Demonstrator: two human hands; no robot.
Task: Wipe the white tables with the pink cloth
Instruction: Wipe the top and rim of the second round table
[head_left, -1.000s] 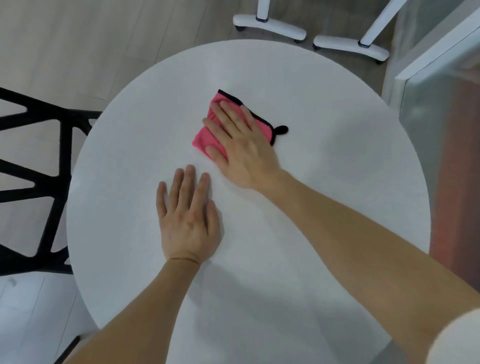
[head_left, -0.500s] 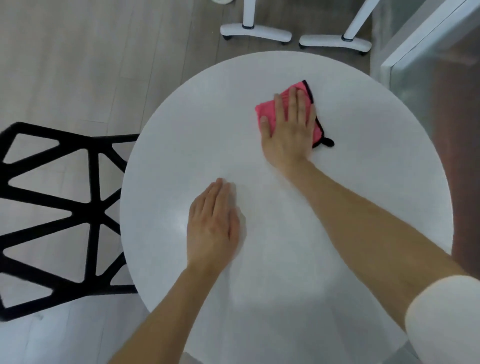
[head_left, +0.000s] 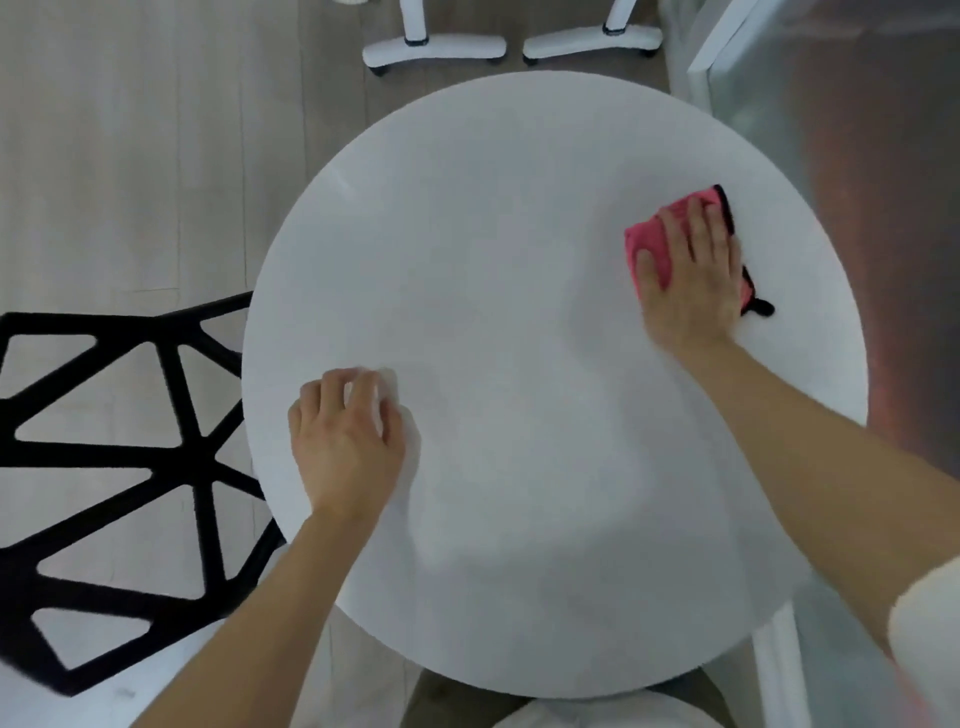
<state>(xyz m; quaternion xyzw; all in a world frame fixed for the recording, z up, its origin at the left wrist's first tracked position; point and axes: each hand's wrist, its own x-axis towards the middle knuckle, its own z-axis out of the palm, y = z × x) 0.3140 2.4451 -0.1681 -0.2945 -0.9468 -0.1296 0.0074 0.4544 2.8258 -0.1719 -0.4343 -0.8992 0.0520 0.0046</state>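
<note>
A round white table (head_left: 493, 260) fills the middle of the head view. Near its right edge lies a folded pink cloth (head_left: 649, 244) with black trim. My right hand (head_left: 691, 280) presses flat on top of the cloth with fingers spread, covering most of it. My left hand (head_left: 345, 441) rests on the table near the left edge, its fingers curled under and blurred, with nothing seen in it.
A black open-frame chair (head_left: 130, 457) stands against the table's left side. Two white wheeled bases (head_left: 434, 49) sit on the wooden floor beyond the table. A frosted glass wall with a white frame (head_left: 727, 47) runs along the right.
My right hand has slid the pink cloth from the table's middle over to its right edge. My left hand stayed near the left side and its fingers have curled.
</note>
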